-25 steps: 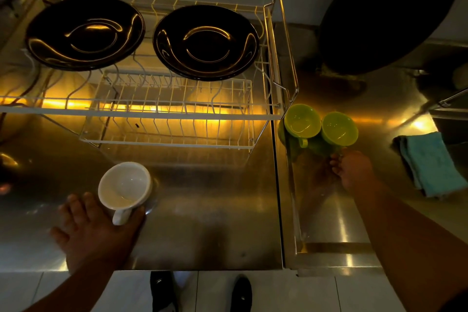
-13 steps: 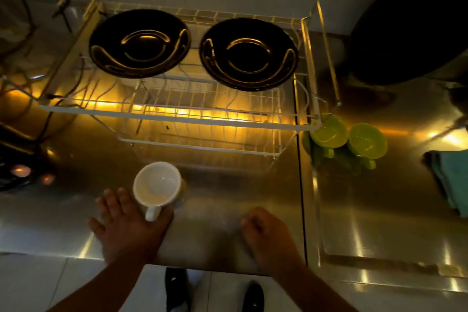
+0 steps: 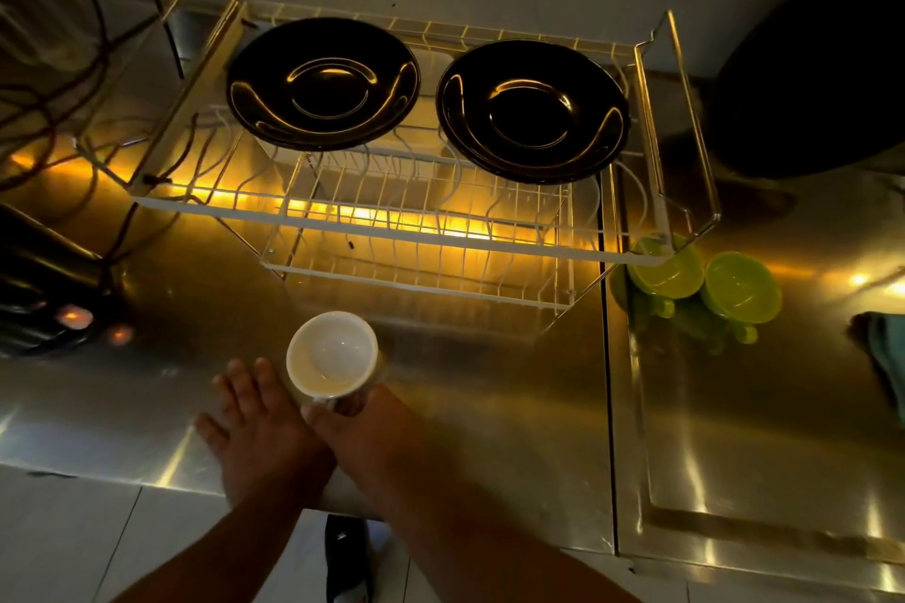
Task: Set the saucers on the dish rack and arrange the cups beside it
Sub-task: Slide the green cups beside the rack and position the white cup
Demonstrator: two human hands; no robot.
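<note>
Two black saucers (image 3: 323,83) (image 3: 531,110) lie side by side on the top tier of the white wire dish rack (image 3: 392,230). A white cup (image 3: 330,353) stands upright on the steel counter just in front of the rack. My right hand (image 3: 372,436) is at the cup's near side, fingers pinched on its handle. My left hand (image 3: 259,436) rests flat on the counter just left of the cup, fingers spread. Two green cups (image 3: 666,267) (image 3: 739,286) stand together right of the rack's front corner.
A teal cloth (image 3: 889,357) lies at the right edge. A large dark round object (image 3: 822,78) sits at the back right. Cables (image 3: 49,113) and a dark appliance (image 3: 34,289) crowd the left. A seam (image 3: 607,406) splits the counter.
My right hand left the green cups, crossed to the left and closed on the white cup's handle. My left hand stayed beside the cup. The view shifted left.
</note>
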